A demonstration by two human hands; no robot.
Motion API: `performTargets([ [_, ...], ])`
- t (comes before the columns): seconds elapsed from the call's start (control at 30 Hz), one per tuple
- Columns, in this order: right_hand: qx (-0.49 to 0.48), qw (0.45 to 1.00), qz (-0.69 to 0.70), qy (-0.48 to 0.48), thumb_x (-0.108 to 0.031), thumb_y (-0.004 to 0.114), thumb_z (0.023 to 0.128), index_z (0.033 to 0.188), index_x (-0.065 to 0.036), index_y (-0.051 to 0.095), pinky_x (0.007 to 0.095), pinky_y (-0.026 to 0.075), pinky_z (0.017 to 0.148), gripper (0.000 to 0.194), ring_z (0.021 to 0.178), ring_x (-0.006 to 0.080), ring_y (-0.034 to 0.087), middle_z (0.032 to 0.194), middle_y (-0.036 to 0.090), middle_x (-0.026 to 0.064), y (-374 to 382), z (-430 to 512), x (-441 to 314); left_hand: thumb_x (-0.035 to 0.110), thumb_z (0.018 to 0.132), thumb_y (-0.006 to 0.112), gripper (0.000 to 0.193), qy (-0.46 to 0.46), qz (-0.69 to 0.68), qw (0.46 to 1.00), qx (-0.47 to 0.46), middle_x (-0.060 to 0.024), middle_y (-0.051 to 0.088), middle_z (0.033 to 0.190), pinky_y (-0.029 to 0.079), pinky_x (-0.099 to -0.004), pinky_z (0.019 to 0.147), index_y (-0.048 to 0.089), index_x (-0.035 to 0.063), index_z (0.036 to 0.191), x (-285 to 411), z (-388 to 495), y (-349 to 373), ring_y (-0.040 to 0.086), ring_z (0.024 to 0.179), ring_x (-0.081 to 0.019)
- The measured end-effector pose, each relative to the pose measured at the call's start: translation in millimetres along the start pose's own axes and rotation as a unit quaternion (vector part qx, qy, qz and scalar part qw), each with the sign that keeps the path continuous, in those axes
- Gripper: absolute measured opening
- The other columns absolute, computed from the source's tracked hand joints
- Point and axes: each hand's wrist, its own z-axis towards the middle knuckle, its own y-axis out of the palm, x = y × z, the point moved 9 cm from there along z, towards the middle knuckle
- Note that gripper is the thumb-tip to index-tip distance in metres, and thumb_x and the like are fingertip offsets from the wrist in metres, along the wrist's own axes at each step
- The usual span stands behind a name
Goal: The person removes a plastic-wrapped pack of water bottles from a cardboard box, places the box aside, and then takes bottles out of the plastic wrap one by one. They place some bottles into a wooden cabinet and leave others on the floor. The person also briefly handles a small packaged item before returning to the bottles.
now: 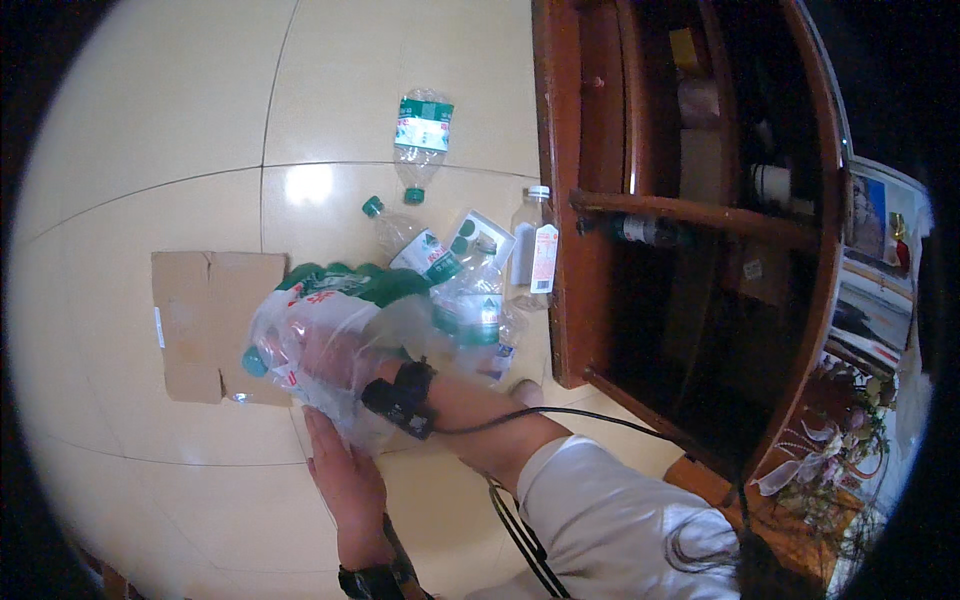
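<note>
My right hand (322, 349) is inside a clear plastic bag (360, 322) with white and green printing, its fingers blurred by the film. A green bottle cap (255, 361) shows by the bag's left side; whether my fingers grip that bottle is hidden. My left hand (346, 476) lies at the bag's lower edge, fingers extended on one side and the thumb near the film, pinching its edge. Right of the bag lie a green-capped plastic bottle (416, 244) and another clear bottle (480, 300). Farther up, an empty bottle (422, 139) lies on the tiles.
Flattened cardboard (217, 330) lies left of the bag, partly under it. A white-capped bottle (534, 247) lies against the wooden cabinet (566, 300). A white carton with green dots (480, 232) is among the bottles. A black cable (592, 416) runs from my right wrist; dried flowers (832, 450) stand at right.
</note>
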Motion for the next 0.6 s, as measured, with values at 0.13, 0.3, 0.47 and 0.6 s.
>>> performTargets([
  [0.13,-0.009,0.998,0.058,-0.010,-0.027,0.047,0.088,0.125,-0.008,0.046,0.0425,0.038,0.098,0.041,0.111,0.0334,0.048,0.121,0.049,0.0156,0,-1,-4,-0.008,0.070,0.049,0.071,0.016,-0.012,1.000,0.020,-0.0252,0.045,0.129,0.036,-0.0475,0.093,0.027,-0.0017,0.138,2,0,5,0.049,0.110,-0.0435],
  [0.3,-0.006,0.998,0.039,-0.048,-0.027,0.047,0.088,0.123,-0.008,0.048,0.0429,0.039,0.096,0.040,0.108,0.0337,0.050,0.118,0.051,0.0154,-7,-11,-10,-0.008,0.069,0.049,0.069,0.037,0.005,0.999,0.012,-0.0255,0.055,0.113,0.042,-0.0490,0.085,0.030,-0.0033,0.136,8,2,1,0.052,0.100,-0.0448],
  [0.47,-0.005,0.997,0.049,-0.059,-0.026,0.047,0.087,0.121,-0.008,0.050,0.0433,0.040,0.095,0.039,0.106,0.0340,0.052,0.115,0.053,0.0153,-11,-15,-16,-0.004,0.082,0.053,0.054,-0.026,0.010,0.999,0.028,-0.0227,0.057,0.114,0.045,-0.0378,0.085,0.034,0.0029,0.132,1,0,-1,0.057,0.101,-0.0388],
  [0.6,-0.007,0.996,0.061,-0.066,-0.026,0.048,0.087,0.120,-0.008,0.051,0.0436,0.041,0.093,0.038,0.103,0.0342,0.053,0.113,0.054,0.0151,-8,-20,-18,-0.012,0.076,0.043,0.051,-0.012,-0.131,0.988,0.084,-0.0162,0.057,0.100,0.049,-0.0372,0.076,0.043,0.0073,0.124,-3,0,0,0.057,0.090,-0.0289],
])
